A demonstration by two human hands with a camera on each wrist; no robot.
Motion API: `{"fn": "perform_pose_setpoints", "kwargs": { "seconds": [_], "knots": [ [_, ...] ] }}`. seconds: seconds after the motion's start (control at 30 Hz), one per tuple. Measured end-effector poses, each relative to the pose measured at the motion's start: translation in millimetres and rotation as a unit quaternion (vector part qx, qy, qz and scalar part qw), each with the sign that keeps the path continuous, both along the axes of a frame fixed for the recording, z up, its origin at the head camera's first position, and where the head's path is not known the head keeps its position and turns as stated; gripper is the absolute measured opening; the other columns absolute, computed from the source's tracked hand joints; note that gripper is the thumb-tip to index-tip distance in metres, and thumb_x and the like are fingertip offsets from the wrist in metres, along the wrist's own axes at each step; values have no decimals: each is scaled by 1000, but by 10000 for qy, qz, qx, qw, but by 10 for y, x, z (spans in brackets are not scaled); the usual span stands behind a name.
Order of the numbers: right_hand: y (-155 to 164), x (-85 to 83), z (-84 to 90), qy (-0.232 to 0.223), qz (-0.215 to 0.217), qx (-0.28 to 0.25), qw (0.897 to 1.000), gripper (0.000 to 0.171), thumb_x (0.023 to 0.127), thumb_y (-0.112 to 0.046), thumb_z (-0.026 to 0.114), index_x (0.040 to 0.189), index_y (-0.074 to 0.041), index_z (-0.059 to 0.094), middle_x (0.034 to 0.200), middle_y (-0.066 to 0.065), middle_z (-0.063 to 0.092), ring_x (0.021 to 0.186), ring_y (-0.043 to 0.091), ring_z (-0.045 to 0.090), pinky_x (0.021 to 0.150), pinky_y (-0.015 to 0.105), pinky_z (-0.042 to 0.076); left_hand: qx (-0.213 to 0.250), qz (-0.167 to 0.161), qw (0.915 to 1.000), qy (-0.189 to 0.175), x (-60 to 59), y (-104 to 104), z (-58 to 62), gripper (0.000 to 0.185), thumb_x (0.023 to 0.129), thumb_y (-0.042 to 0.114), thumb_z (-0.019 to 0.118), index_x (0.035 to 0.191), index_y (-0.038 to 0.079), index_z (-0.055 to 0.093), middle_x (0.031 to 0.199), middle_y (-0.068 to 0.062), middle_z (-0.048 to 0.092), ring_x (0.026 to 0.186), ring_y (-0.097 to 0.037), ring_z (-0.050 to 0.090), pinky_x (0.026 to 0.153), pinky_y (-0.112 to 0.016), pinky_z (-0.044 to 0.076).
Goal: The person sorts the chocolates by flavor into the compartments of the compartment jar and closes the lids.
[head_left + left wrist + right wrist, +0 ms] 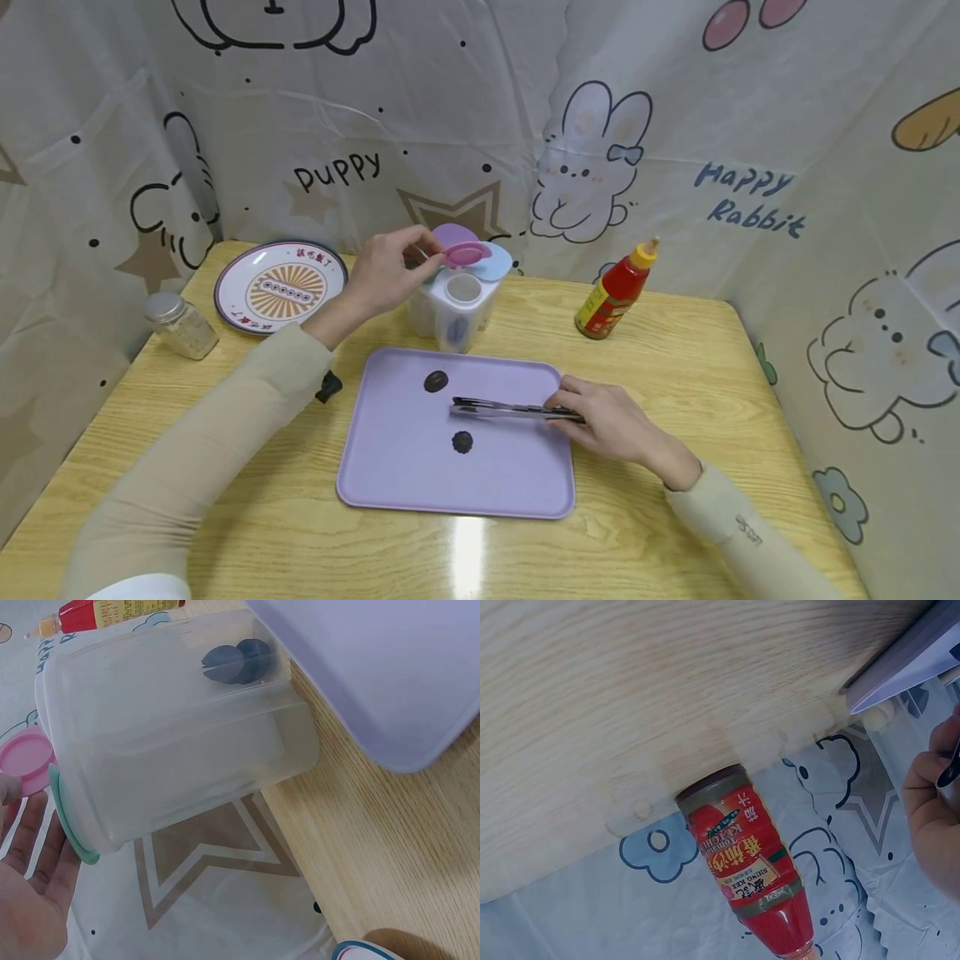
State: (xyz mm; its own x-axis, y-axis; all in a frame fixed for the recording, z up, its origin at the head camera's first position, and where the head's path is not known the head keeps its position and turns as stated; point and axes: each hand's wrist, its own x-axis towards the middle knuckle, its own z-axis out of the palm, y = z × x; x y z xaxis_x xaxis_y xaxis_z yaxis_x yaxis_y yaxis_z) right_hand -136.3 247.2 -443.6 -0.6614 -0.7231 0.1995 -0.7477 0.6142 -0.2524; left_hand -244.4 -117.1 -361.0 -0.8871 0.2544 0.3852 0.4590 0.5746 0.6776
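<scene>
A clear plastic container (453, 312) stands behind the lilac tray (390, 475). My left hand (429, 252) pinches its pink flip lid (467, 252), which is lifted off a round opening. In the left wrist view the container (180, 735) holds dark round pieces (236, 661) at its bottom, and the pink lid (26, 761) is at my fingertips. Two dark pieces (436, 381) (462, 442) lie on the tray. My right hand (564, 404) grips metal tongs (495, 408), which lie flat on the tray between the two pieces with their tips pointing left.
A red ketchup bottle (617, 290) stands at the back right and also fills the right wrist view (746, 862). A patterned plate (280, 286) and a small glass jar (182, 326) sit at the back left. A small black object (328, 386) lies left of the tray. Printed cloth walls surround the table.
</scene>
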Motion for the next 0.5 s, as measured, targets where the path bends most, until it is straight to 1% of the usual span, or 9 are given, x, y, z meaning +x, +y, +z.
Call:
{"fn": "perform_pose_setpoints", "kwargs": {
  "seconds": [0.3, 0.4, 0.5],
  "knots": [
    [0, 26, 69, -2, -83, -2, 10000, 15, 91, -23, 84, 103, -20, 76, 88, -9, 64, 65, -3, 44, 55, 14, 34, -24, 14, 10000, -3, -3, 5, 3, 14, 100, 21, 72, 108, 9, 72, 106, -9, 79, 93, -25, 74, 84, -40, 59],
    [1, 29, 128, 121, -96, -84, 9998, 15, 90, -23, 84, 103, -19, 77, 88, -9, 63, 65, -3, 45, 55, 14, 36, -20, 14, 10000, -41, 1, 6, 8, 15, 101, 21, 72, 108, 9, 72, 106, -10, 79, 94, -25, 74, 84, -41, 59],
    [3, 14, 217, 371, -74, -216, 9991, 16, 88, -21, 85, 102, -19, 77, 86, -9, 61, 65, -3, 47, 56, 14, 38, -28, 23, 10000, -67, 3, 7, 9, 15, 101, 21, 72, 109, 9, 72, 106, -10, 79, 94, -26, 74, 85, -42, 60]
  ]
}}
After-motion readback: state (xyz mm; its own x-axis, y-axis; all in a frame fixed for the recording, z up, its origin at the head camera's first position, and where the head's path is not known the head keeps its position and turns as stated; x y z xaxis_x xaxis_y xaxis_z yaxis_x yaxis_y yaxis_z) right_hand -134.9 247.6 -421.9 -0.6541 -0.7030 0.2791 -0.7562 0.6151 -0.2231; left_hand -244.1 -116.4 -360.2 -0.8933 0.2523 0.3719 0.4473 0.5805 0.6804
